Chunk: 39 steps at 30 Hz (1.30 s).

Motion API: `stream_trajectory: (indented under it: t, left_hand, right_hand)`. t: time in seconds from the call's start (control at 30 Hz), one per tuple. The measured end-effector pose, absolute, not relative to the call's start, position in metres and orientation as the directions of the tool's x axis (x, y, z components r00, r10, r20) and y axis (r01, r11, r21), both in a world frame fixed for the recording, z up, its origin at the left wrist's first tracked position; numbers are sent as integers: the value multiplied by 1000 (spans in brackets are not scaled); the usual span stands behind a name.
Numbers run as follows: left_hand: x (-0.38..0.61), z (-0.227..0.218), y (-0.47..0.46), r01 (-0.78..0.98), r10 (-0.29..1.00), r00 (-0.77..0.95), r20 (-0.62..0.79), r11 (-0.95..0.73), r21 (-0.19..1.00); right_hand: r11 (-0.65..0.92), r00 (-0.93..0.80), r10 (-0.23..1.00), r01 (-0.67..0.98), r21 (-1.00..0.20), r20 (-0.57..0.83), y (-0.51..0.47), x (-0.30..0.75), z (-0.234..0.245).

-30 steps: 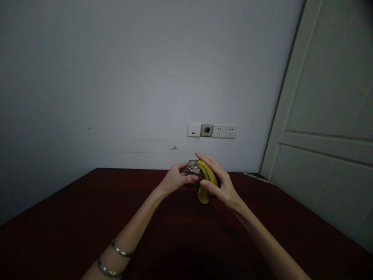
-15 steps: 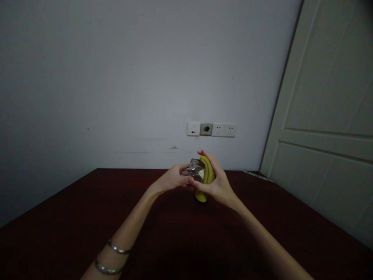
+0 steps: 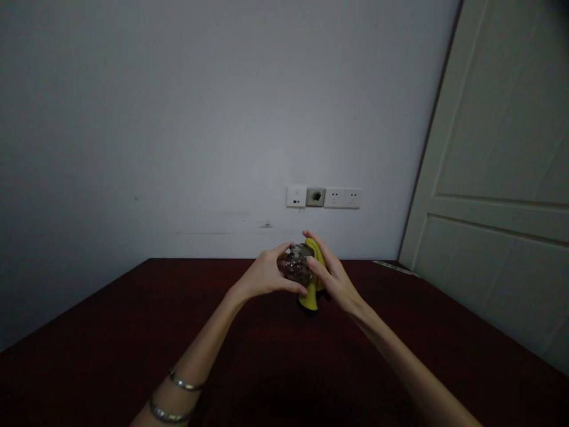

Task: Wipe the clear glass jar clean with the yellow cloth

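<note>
A yellow banana (image 3: 312,293) stands on end above the dark red table (image 3: 133,332), its upper part covered by crinkled clear plastic wrap (image 3: 297,267). My left hand (image 3: 264,277) curls round the wrapped top from the left, fingers closed on the plastic. From the right, my right hand (image 3: 334,279) grips the banana's back, with its fingers over the top and thumb pressing the wrap. Two silver bangles (image 3: 175,394) sit on my left forearm.
A plain white wall stands behind the table, with a row of sockets and a switch (image 3: 323,197). A pale panelled door (image 3: 502,178) fills the right side. A thin light strip (image 3: 391,268) lies at the table's far right edge.
The plastic wrap has been pulled further over the banana's top. My left hand has shifted right onto it and my right thumb has come across the front.
</note>
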<state>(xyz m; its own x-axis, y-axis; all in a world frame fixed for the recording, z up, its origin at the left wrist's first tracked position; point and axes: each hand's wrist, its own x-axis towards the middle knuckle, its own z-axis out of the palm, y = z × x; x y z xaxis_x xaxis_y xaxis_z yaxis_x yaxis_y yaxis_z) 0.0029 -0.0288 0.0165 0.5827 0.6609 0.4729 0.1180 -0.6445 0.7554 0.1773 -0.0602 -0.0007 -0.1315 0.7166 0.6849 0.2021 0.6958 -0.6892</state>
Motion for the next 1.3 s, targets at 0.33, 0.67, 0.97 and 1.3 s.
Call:
stream_trajectory:
  t: [0.33, 0.67, 0.97, 1.3]
  left_hand:
    - [6, 16, -35, 207, 632, 536, 560, -741, 639]
    - [7, 17, -35, 198, 559, 568, 604, -805, 559]
    - [16, 9, -35, 205, 651, 492, 578, -732, 649]
    - [22, 6, -35, 270, 672, 439, 596, -732, 626]
  right_hand:
    - [907, -438, 208, 422, -5, 875, -65, 189, 5]
    - [844, -24, 501, 235, -483, 865, -58, 175, 6]
    - [912, -342, 133, 410, 20, 930, -67, 176, 4]
    - [880, -173, 276, 441, -176, 946, -57, 176, 3]
